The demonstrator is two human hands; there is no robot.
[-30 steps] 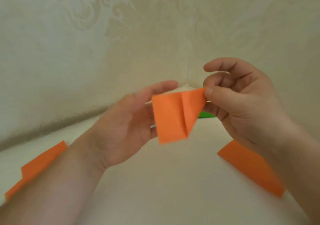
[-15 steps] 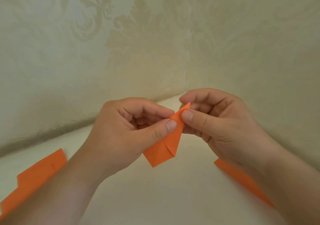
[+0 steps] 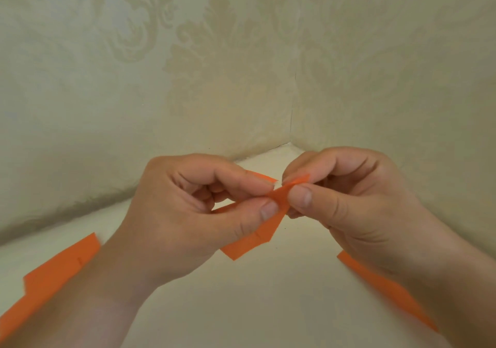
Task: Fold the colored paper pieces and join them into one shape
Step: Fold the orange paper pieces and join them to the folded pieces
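Observation:
A folded orange paper piece (image 3: 257, 237) hangs in the air between both hands, above the pale table. My left hand (image 3: 188, 213) pinches it with thumb and forefinger near its upper part. My right hand (image 3: 349, 202) pinches its top tip from the right, thumb in front and fingers behind. The lower corner of the piece points down and left, free of both hands. Part of the fold is hidden behind my left fingers.
Folded orange paper pieces (image 3: 56, 280) lie on the table at the left, partly under my left forearm. Another orange piece (image 3: 381, 291) lies at the right under my right wrist. Patterned walls meet in a corner (image 3: 291, 133) just behind the hands.
One second ago the orange piece was spread open and held higher; both hands have since come down, closed in on it and pressed it into a narrower fold.

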